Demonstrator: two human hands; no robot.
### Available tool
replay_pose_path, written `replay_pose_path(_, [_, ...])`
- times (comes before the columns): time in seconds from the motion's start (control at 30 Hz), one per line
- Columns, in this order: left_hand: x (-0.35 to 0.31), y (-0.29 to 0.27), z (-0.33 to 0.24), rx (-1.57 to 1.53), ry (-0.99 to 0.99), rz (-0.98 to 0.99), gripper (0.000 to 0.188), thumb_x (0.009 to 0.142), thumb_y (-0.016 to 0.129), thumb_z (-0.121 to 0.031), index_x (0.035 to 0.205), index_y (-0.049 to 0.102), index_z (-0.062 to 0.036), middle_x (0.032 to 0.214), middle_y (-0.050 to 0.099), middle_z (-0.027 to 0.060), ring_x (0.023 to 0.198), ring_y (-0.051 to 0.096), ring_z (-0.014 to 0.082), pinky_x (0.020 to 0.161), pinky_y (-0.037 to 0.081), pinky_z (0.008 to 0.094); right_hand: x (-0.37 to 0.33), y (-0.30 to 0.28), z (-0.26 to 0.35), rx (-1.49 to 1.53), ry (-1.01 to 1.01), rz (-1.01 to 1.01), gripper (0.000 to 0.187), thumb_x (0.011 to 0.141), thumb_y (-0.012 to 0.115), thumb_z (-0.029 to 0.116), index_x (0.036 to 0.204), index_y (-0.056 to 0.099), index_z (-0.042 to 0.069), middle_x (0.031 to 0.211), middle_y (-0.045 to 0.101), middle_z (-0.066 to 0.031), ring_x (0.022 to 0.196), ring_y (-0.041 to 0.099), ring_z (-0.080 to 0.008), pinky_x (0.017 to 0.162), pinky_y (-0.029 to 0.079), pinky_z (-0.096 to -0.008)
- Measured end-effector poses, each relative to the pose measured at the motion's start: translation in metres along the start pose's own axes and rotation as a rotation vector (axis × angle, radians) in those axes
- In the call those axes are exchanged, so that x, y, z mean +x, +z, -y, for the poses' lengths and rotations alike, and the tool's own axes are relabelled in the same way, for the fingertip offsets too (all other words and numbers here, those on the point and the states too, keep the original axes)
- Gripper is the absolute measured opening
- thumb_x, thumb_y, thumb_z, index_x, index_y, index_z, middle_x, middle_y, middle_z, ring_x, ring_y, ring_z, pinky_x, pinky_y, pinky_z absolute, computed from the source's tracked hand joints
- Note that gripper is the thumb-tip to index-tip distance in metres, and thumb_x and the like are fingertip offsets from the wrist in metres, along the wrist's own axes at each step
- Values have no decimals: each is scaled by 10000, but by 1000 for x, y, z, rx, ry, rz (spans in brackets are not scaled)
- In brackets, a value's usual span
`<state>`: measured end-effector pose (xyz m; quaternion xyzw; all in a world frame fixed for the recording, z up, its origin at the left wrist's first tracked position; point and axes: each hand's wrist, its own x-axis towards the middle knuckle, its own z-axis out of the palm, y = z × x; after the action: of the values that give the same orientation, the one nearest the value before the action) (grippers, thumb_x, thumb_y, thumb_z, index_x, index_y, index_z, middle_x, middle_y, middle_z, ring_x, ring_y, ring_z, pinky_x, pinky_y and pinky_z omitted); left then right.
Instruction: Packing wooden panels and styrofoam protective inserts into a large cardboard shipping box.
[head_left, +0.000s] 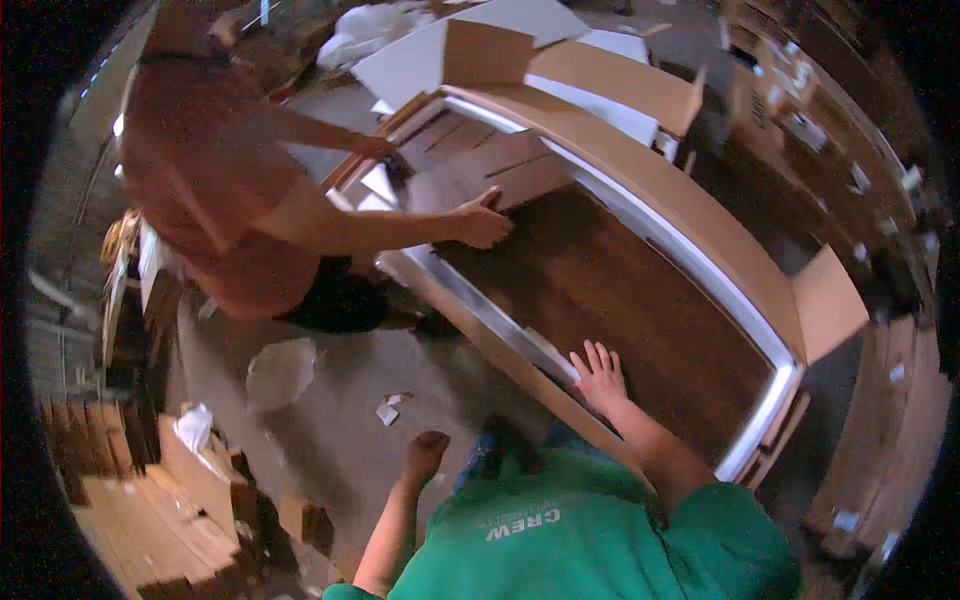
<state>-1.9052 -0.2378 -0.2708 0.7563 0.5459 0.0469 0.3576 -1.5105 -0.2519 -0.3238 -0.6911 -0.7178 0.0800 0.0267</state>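
Note:
A long open cardboard box (700,195) lies slantwise ahead of me, its inner edges lined with white foam (765,345). Inside it is a dark brown wood-look panel (640,290). My right hand (600,378) rests with fingers spread at the panel's near edge, by the foam. Down at my side, over the floor, my left hand (425,455) is curled closed, with nothing visible in it. A co-worker in a reddish shirt (215,190) grips a lighter grey-brown board (500,170) over the box's far end, one hand (482,222) at its near edge.
Box flaps (830,303) stick out at the right end and the far side. Flat cardboard pieces (150,530) are stacked at lower left. Long cartons (870,430) stand along the right. Paper scraps (388,410) and a clear plastic piece (281,373) lie on the floor.

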Motion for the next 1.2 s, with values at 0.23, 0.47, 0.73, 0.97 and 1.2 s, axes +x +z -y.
replay_pose_path(0.23, [-82, 1, -47, -143, -635, -66, 317, 769, 619, -287, 937, 622, -19, 882, 640, 149, 827, 620, 242, 725, 475, 320, 11, -9, -3, 31, -54, 12, 600, 761, 589, 303, 1293, 348, 170, 1368, 213, -145, 1265, 169, -316, 1010, 159, -501])
replay_pose_path(0.47, [-156, 26, -81, -236, -823, 71, 310, 759, 651, -251, 936, 622, 2, 869, 648, 123, 812, 616, 186, 744, 468, 296, 13, -12, -22, 106, -121, 10, 591, 754, 587, 323, 1284, 369, 178, 1364, 229, -131, 1264, 170, -312, 1019, 151, -495])
replay_pose_path(0.73, [-174, 59, -84, -292, -888, 91, 350, 770, 618, -324, 972, 617, -37, 926, 634, 131, 861, 610, 228, 767, 465, 318, 9, 10, -21, 90, -195, -93, 559, 760, 564, 300, 1264, 379, 145, 1372, 220, -135, 1279, 143, -320, 1031, 119, -493])
replay_pose_path(0.97, [-169, 59, -81, -353, -806, -113, 360, 787, 556, -386, 959, 606, -74, 941, 616, 134, 888, 584, 292, 773, 456, 368, 22, -32, 17, 194, -215, 9, 432, 689, 593, 155, 1097, 485, 63, 1205, 408, -194, 1120, 367, -375, 932, 303, -466])
replay_pose_path(1.2, [-236, 88, -66, -373, -806, -383, 324, 781, 538, -347, 966, 585, -86, 970, 596, 145, 922, 555, 314, 789, 440, 409, 18, -28, -20, -72, -362, -141, 362, 799, 560, 233, 1086, 512, 16, 1076, 515, -196, 975, 495, -335, 827, 402, -417])
